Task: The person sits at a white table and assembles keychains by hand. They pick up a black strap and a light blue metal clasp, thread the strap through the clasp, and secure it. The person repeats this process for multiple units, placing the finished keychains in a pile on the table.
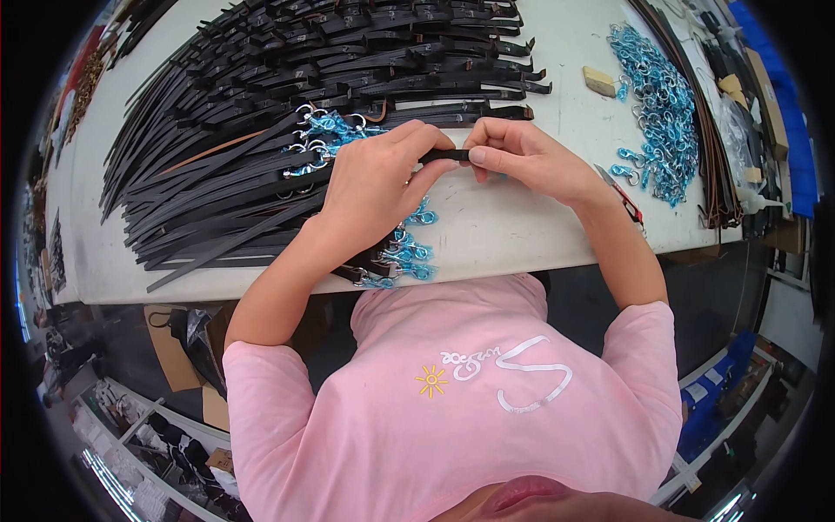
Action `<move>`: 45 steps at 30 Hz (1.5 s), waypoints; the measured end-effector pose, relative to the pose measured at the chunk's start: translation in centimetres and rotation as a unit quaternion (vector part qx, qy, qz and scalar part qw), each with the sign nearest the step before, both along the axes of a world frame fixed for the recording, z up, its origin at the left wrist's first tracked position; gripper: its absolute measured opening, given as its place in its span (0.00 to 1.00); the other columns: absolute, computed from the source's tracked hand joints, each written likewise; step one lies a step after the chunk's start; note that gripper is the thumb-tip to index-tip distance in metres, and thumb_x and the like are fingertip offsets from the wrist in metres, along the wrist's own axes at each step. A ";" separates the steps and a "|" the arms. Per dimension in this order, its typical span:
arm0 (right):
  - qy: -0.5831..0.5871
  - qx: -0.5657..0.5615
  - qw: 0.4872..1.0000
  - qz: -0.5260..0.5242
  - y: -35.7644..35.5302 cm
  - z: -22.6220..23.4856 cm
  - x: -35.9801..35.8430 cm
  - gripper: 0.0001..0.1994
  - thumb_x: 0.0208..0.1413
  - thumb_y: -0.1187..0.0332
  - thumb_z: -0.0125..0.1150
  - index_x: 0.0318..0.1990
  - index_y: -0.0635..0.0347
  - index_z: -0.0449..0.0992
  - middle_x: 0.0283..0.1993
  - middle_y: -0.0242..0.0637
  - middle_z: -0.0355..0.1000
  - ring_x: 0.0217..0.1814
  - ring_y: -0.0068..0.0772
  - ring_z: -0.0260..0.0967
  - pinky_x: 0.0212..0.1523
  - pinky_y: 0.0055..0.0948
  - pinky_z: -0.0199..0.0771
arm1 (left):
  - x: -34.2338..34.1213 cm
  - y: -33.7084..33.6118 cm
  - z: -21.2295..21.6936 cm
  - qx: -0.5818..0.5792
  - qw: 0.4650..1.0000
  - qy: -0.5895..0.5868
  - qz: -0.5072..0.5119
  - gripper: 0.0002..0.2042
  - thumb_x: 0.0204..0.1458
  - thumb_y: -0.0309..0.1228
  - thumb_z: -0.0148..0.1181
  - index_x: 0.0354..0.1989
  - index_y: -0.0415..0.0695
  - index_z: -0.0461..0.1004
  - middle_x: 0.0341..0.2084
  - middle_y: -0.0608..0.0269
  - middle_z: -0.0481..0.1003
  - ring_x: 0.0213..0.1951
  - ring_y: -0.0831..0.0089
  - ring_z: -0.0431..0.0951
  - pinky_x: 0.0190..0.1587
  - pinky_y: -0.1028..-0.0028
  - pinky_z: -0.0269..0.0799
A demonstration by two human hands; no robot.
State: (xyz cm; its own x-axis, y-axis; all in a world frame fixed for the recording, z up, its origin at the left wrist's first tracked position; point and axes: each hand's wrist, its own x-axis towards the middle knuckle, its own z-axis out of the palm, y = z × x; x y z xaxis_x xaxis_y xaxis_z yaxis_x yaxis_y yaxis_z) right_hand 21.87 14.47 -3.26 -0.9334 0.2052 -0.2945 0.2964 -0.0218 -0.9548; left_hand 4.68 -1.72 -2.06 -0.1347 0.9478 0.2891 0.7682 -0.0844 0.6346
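Observation:
A short stretch of black strap (446, 155) spans the gap between my two hands above the white table. My left hand (376, 178) grips it between thumb and fingers. My right hand (526, 159) pinches its other end, thumb on top. Black straps with metal rings and snap hooks in blue wrapping (335, 127) lie just beyond and under my left hand. More blue-wrapped hooks (409, 248) hang at the strap ends nearer to me. What lies under my left palm is hidden.
A large stack of black straps (348, 52) fills the table's far left. To the right are a heap of blue-wrapped snap hooks (657, 113), a yellowish block (599, 81) and a red-handled cutter (628, 202). Brown straps (715, 187) hang over the white table's (513, 239) right edge.

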 end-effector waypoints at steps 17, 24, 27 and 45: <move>0.102 0.267 0.957 -0.045 -2.7 -1.6 0.1 0.08 0.61 0.64 0.55 0.35 0.60 0.73 0.25 0.38 0.73 0.33 0.33 0.71 0.41 0.32 0.70 | 1.7 0.2 1.1 -0.020 0.998 0.060 -0.012 0.07 0.51 0.24 0.67 0.39 0.40 0.78 0.25 0.58 0.73 0.22 0.60 0.74 0.25 0.69 0.67; 0.066 0.060 0.996 0.007 -1.5 -0.4 -0.1 0.08 0.65 0.67 0.53 0.35 0.61 0.69 0.28 0.30 0.66 0.33 0.20 0.62 0.37 0.26 0.65 | 1.2 0.2 0.8 0.014 0.999 0.030 -0.012 0.08 0.50 0.24 0.69 0.37 0.40 0.78 0.25 0.60 0.74 0.20 0.69 0.68 0.23 0.75 0.62; 0.063 0.078 0.995 -0.030 -2.3 -1.0 -0.2 0.08 0.63 0.67 0.54 0.34 0.61 0.70 0.27 0.31 0.67 0.31 0.22 0.63 0.35 0.27 0.64 | 1.0 0.0 0.2 0.027 0.999 0.042 -0.018 0.07 0.50 0.24 0.68 0.37 0.41 0.78 0.25 0.61 0.74 0.19 0.70 0.70 0.23 0.75 0.64; 0.042 0.044 0.997 -0.048 -0.1 0.3 0.2 0.10 0.65 0.63 0.58 0.42 0.62 0.73 0.29 0.25 0.67 0.32 0.16 0.64 0.37 0.20 0.66 | -1.5 1.1 2.0 -0.182 0.970 -0.161 -0.013 0.09 0.56 0.28 0.64 0.39 0.34 0.78 0.29 0.68 0.78 0.30 0.84 0.73 0.32 0.81 0.68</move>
State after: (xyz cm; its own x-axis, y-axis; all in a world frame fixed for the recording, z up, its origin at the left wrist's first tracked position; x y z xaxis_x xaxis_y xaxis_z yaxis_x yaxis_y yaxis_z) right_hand 22.04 14.32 -2.98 -0.9291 0.3161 -0.1920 0.2150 0.0393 -0.9758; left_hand 3.14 -0.65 -0.03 -0.1372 0.9833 -0.1192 0.5251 0.1743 0.8330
